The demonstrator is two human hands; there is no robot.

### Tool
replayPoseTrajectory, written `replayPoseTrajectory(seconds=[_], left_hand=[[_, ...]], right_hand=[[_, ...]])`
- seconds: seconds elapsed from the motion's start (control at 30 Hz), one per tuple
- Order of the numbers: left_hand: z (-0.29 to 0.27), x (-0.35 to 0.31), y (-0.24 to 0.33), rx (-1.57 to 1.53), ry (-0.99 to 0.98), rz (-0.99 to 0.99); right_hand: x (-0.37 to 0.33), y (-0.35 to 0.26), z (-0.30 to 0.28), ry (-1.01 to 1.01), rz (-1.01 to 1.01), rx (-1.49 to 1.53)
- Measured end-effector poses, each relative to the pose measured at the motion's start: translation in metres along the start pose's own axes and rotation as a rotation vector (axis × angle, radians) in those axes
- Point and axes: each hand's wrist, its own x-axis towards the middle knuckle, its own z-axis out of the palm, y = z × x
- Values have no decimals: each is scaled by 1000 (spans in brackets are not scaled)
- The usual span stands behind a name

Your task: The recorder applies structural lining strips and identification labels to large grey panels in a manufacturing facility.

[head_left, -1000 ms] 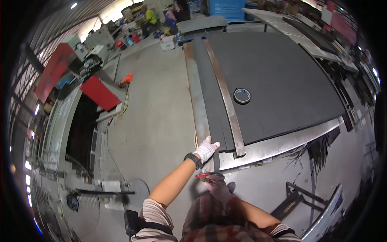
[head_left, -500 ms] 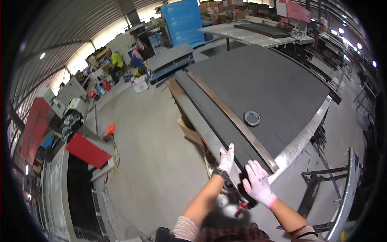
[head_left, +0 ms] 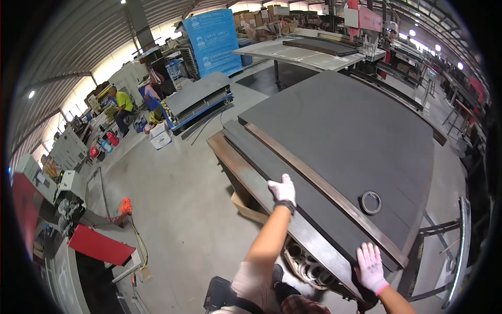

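Note:
A long dark grey strip [head_left: 319, 206] of sheet material runs along the left side of a metal-edged work table. My left hand [head_left: 283, 189], in a white glove, rests at the strip's outer edge with its thumb spread to the left. Near the strip's close end, my right hand [head_left: 371, 268], gloved too, lies flat with fingers stretched out. Beside the strip, a long brown metal bar [head_left: 324, 188] lies across the large dark grey sheet [head_left: 345, 120]. A ring-shaped roll of tape [head_left: 371, 202] sits on that sheet.
The table's bare metal ledge [head_left: 308, 230] runs below the strip. Under it stands a container of rings [head_left: 308, 267], near a cardboard piece [head_left: 244, 208]. A metal frame [head_left: 460, 251] stands at right, a red panel [head_left: 101, 245] at left. A person [head_left: 122, 107] sits far left.
The view has shifted. My hands are farther apart, the left farther along the strip and the right at its near end. Bright metal along the sheet's near edge no longer shows.

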Motion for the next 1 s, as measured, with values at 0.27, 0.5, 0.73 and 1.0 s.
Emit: replayPoseTrajectory(seconds=[0.27, 0.5, 0.73, 1.0], left_hand=[[-8, 194, 34, -125, -162, -12], [-7, 166, 45, -208, -184, -17], [-22, 200, 52, -46, -236, -77], [-26, 232, 54, -176, -282, 11]], right_hand=[[-11, 15, 30, -88, 15, -65], [9, -3, -11, -474, 317, 40], [-54, 29, 60, -272, 76, -170], [-43, 13, 50, -322, 201, -213]])
